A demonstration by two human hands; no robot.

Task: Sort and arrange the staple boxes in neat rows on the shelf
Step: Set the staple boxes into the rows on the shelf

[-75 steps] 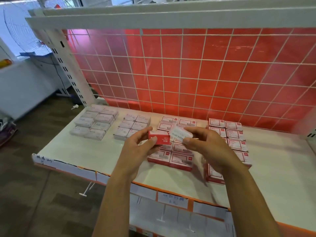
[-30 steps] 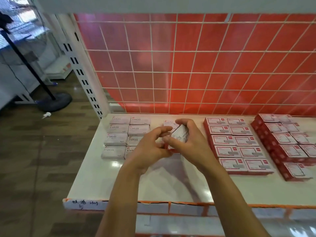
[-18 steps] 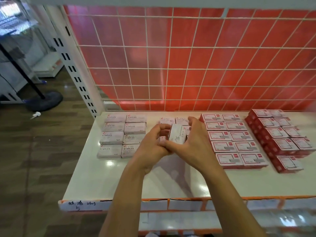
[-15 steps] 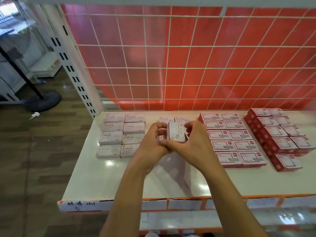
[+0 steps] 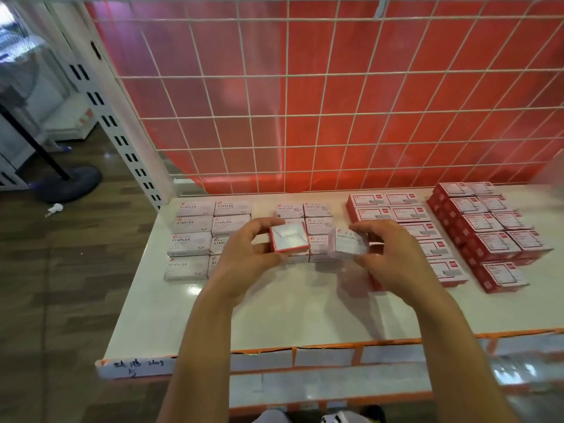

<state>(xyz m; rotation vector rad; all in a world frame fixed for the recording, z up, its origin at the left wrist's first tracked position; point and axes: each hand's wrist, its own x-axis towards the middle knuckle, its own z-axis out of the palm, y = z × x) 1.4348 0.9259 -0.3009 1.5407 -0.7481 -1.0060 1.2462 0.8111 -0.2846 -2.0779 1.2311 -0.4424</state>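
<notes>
Above the middle of the shelf (image 5: 305, 315), the left hand (image 5: 244, 254) grips a red-edged box (image 5: 289, 238), white face up. At its 3 o'clock, apart, the right hand (image 5: 396, 257) pinches a pale box (image 5: 348, 244). Rows of STAPLES boxes (image 5: 192, 239) lie at 9 o'clock, red boxes (image 5: 494, 236) at 3 o'clock.

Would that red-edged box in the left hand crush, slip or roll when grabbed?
Probably stiff: the red-edged box shows square corners while the left hand pinches it. Flat faces, so unlikely to roll. Likely light, held by fingertips alone.
</notes>
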